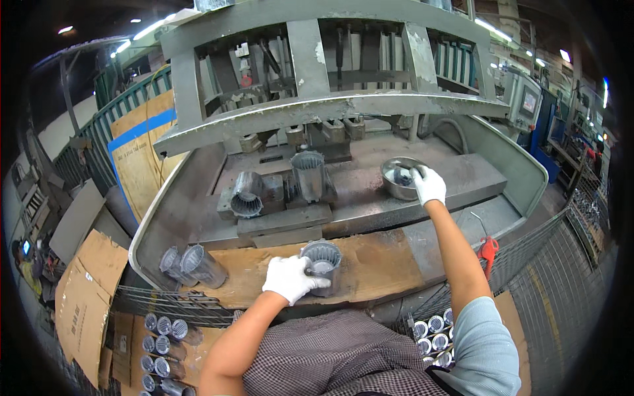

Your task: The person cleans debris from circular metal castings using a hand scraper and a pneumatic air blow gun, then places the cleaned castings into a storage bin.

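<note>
My left hand (288,280), in a white glove, is closed round the left side of a grey metal cylinder (324,257) with a ribbed inside, standing on the wooden board. Farther right, my white-gloved right hand (429,185) is at the rim of a round metal bowl (398,191). Its fingers are pinched around something dark over the bowl, too small to make out. Inside the bowl is dark and pale matter. Beyond my left hand, one ribbed cylinder (309,175) stands upright on the machine's fixture. Another cylinder (247,193) lies tilted beside it, its ribbed mouth toward me.
A heavy machine frame (343,105) spans above the bed. Two cylinders (202,265) lean at the board's left end. Wire mesh (175,300) edges the near side, with several cylinders (163,345) below. A red-handled air gun (487,251) hangs at right.
</note>
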The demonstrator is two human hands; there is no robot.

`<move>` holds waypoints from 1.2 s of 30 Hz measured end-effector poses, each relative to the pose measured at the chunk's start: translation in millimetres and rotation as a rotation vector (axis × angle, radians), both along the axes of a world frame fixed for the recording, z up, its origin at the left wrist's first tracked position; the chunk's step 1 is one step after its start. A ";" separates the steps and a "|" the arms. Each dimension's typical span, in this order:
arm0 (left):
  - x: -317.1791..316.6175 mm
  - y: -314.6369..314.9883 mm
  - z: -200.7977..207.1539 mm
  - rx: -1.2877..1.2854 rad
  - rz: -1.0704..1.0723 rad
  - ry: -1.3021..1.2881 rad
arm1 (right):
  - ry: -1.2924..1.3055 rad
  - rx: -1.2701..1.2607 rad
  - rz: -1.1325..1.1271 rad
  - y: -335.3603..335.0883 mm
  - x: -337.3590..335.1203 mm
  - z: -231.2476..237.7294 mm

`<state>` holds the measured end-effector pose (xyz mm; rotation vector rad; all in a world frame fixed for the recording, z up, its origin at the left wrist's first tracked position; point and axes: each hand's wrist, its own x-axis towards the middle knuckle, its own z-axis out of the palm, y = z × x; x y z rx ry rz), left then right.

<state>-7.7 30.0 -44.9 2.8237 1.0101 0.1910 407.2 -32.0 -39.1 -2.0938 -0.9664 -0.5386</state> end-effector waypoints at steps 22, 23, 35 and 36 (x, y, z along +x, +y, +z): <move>14.6 -51.2 27.5 0.161 -0.624 -0.442 | 2.119 0.681 1.353 -134.1 -235.6 -71.5; 18.1 -50.2 25.3 0.147 -0.658 -0.441 | 2.045 0.721 1.190 -143.9 -232.9 -73.3; 58.9 -48.4 -31.9 0.251 -0.812 -0.096 | 1.399 1.255 0.683 -391.6 -96.1 -105.4; 73.0 -51.6 -35.9 0.236 -0.838 -0.097 | 1.237 1.115 0.368 -427.5 -78.9 -132.9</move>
